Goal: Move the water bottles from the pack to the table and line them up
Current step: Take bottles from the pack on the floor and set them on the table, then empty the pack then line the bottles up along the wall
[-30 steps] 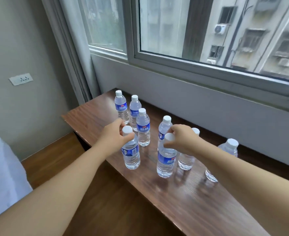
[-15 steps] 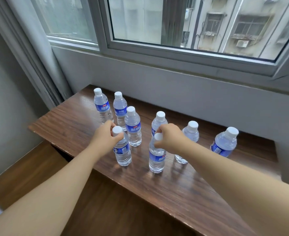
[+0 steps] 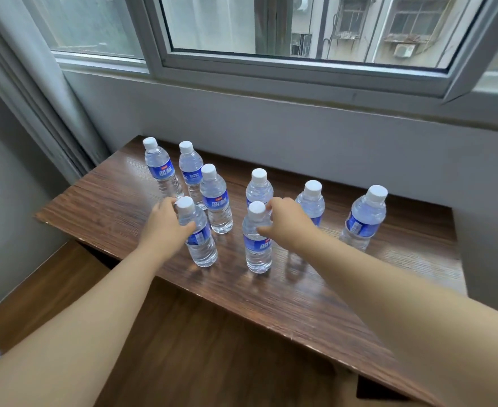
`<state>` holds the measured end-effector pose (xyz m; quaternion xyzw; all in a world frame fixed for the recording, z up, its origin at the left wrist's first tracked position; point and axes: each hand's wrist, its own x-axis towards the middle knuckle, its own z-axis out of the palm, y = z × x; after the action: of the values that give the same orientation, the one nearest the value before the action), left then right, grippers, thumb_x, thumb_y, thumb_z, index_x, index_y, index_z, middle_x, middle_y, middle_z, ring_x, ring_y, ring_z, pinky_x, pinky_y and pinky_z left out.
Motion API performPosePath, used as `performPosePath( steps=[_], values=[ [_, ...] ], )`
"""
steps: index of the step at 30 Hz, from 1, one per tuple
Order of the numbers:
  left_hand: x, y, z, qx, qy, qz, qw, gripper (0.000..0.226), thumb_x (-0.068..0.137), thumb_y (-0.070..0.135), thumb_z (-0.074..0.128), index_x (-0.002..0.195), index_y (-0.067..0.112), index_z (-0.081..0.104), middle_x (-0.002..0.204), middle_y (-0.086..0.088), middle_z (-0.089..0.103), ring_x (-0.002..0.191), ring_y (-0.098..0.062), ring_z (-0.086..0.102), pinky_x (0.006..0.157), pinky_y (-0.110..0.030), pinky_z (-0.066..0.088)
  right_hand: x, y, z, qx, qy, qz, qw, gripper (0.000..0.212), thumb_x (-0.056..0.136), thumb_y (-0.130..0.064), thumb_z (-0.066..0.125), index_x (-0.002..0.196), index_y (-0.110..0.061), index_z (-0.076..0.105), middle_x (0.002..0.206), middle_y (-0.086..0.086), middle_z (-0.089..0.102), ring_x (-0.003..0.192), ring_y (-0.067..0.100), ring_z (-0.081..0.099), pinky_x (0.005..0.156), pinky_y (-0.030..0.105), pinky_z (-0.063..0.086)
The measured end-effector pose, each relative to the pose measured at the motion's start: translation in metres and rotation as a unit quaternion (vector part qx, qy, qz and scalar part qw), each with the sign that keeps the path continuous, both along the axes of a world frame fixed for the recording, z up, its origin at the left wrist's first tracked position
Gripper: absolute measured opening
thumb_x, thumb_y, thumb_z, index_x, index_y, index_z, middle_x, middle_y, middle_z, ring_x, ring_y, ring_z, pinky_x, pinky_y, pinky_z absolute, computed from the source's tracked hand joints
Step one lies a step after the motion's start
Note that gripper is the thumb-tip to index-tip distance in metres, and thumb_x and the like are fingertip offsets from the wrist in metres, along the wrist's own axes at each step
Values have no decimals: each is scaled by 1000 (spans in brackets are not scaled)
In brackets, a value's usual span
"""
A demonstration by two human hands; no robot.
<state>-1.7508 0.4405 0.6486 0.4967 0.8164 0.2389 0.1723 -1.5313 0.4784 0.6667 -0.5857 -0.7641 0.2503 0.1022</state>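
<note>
Several clear water bottles with white caps and blue labels stand upright on the dark wooden table. My left hand wraps the shoulder of the front left bottle, thumb across its front. My right hand holds the neck and shoulder of the front right bottle. Both held bottles rest on the tabletop. Behind them stand a bottle at the far left, two more beside it, then others and a rightmost one. No pack is in view.
The table stands against a grey wall under a window. A grey curtain hangs at the left. Wooden floor lies below the table's front edge. A bare stretch of tabletop runs to the right front.
The camera view has shifted right and nearer. Both hands have slid down from the caps to the shoulders of their two bottles, which stand in about the same places.
</note>
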Motion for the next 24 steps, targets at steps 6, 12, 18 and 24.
performPosePath(
  steps=[6, 12, 18, 24],
  values=[
    [24, -33, -16, -180, 58, 17, 982, 38, 85, 37, 63, 111, 10, 55, 114, -11, 61, 100, -29, 58, 81, -36, 48, 57, -25, -20, -79, 1, -31, 996, 34, 87, -26, 62, 113, -4, 61, 107, 11, 68, 98, 27, 64, 88, 41, 53],
    [127, -65, -41, -241, -9, -221, 945, 12, 87, 29, 61, 98, 25, 62, 102, 5, 63, 95, -13, 61, 84, -30, 49, 157, -78, -48, -159, -10, -44, 986, 31, 90, -30, 59, 113, -10, 66, 116, 6, 66, 110, 23, 60, 95, 35, 49],
    [297, -84, -56, -257, -2, -367, 894, 8, 88, 29, 60, 96, 27, 62, 100, 6, 64, 96, -12, 61, 91, -31, 49, 316, -162, -76, -207, 20, -151, 966, 27, 91, -32, 59, 111, -15, 64, 111, 2, 65, 100, 19, 61, 89, 32, 52],
    [480, -120, -73, -260, 32, -508, 820, 13, 94, 27, 54, 106, 25, 59, 103, 8, 61, 97, -10, 58, 84, -23, 47, 477, -274, -97, -211, 60, -288, 932, 23, 91, -30, 54, 108, -18, 65, 109, -3, 63, 104, 16, 60, 89, 27, 48]
  ],
)
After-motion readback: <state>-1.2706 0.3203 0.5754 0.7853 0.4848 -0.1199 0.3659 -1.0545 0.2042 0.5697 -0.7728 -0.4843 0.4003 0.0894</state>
